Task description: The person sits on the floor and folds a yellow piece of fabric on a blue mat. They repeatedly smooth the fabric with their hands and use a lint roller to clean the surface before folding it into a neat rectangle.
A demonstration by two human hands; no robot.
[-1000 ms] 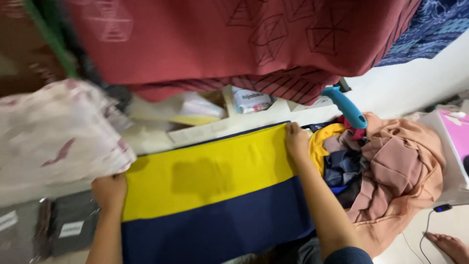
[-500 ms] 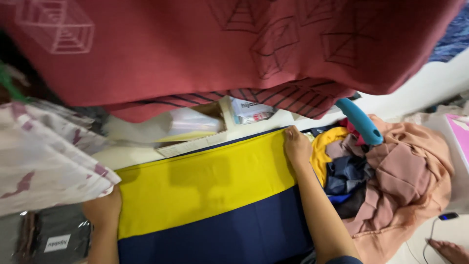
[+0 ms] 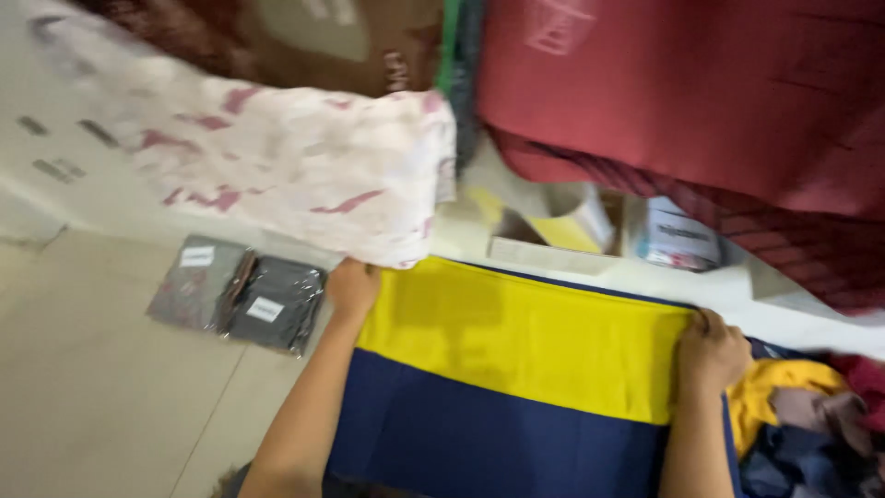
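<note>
Both hands, left (image 3: 353, 286) and right (image 3: 710, 355), pinch the yellow-navy cloth (image 3: 516, 369) at its side edges, lower centre of frame. Above it, a box (image 3: 553, 242) holds yellow paper (image 3: 567, 232).

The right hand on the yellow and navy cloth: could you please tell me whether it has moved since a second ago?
No. The right hand stays on the cloth's right edge at the yellow band, beside the clothes pile; only the camera swung.
</note>
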